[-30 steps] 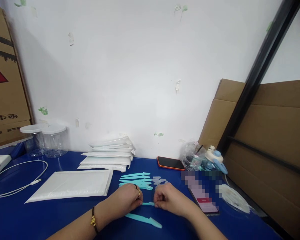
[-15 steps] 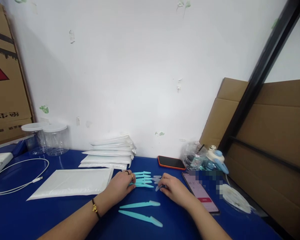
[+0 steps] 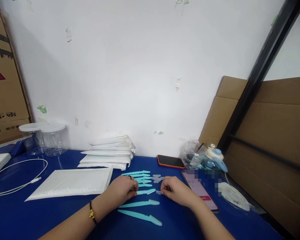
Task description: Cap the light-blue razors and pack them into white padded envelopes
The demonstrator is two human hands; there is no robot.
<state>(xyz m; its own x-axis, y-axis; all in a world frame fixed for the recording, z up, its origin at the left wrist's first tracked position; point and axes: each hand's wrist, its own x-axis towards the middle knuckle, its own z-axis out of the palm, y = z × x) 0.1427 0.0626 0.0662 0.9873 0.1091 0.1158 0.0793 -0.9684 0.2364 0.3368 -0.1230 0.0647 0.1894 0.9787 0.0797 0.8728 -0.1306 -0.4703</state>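
Observation:
Pinched in my left hand (image 3: 123, 189) is a turquoise eyebrow razor (image 3: 147, 192), its blade end pointing right. My right hand (image 3: 173, 189) closes on a small clear blade cap (image 3: 158, 192), just right of that razor's tip and apart from it. Beyond my left hand several turquoise razors (image 3: 143, 172) lie in a row, partly hidden by the fingers. Several loose clear caps (image 3: 157, 179) lie to the right of that row. Closer to me, two more razors, one at the front (image 3: 140, 216) and one above it (image 3: 140, 204), lie with clear caps over their blades.
A white padded mailer (image 3: 70, 181) lies left, with a stack of mailers (image 3: 106, 156) behind. Clear jars (image 3: 55, 141) and a white cable (image 3: 20, 160) are farther left. A phone with an orange case (image 3: 170, 161), another phone (image 3: 200, 190) and a plastic-wrapped bundle (image 3: 192, 155) stand right.
Both hands have moved slightly nearer me, away from the far row. The razor in my left hand and the cap in my right are now apart from that row.

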